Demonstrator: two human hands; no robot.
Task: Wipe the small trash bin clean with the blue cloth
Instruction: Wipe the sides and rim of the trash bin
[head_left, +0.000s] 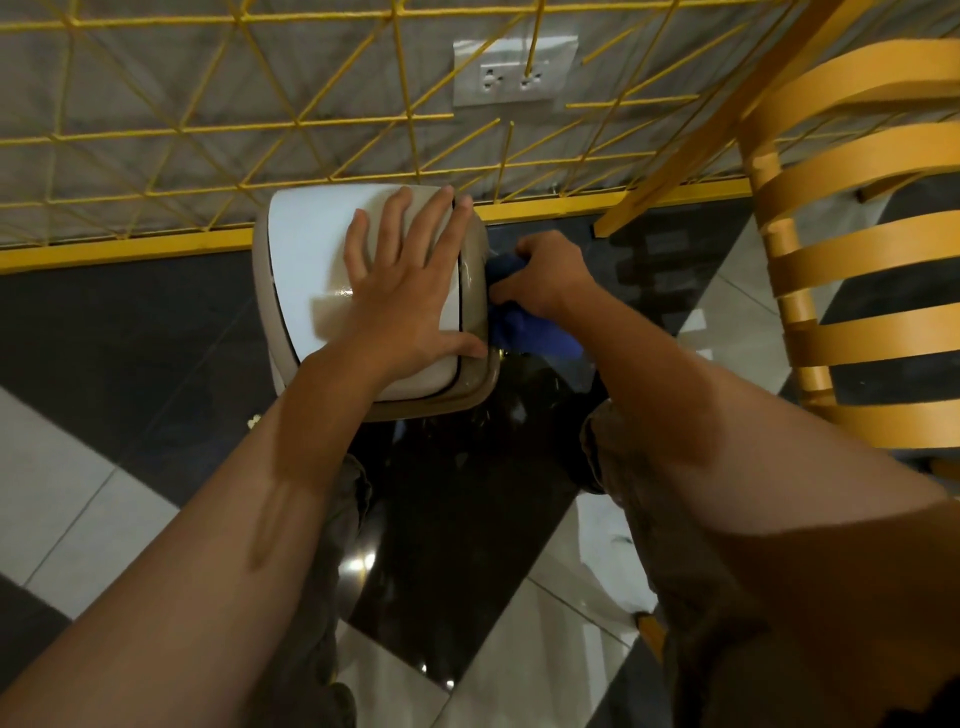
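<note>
A small trash bin with a white swing lid and a beige rim stands on the floor against a yellow wire panel. My left hand lies flat on the lid with its fingers spread, pressing down. My right hand is closed on a bunched blue cloth and holds it against the bin's right side, just below the rim. The bin's body under the lid is mostly hidden.
A yellow wire grid panel with a yellow base rail runs behind the bin, with a wall socket behind it. An orange slatted chair stands at the right. The floor is glossy black and white tiles. My knees show below.
</note>
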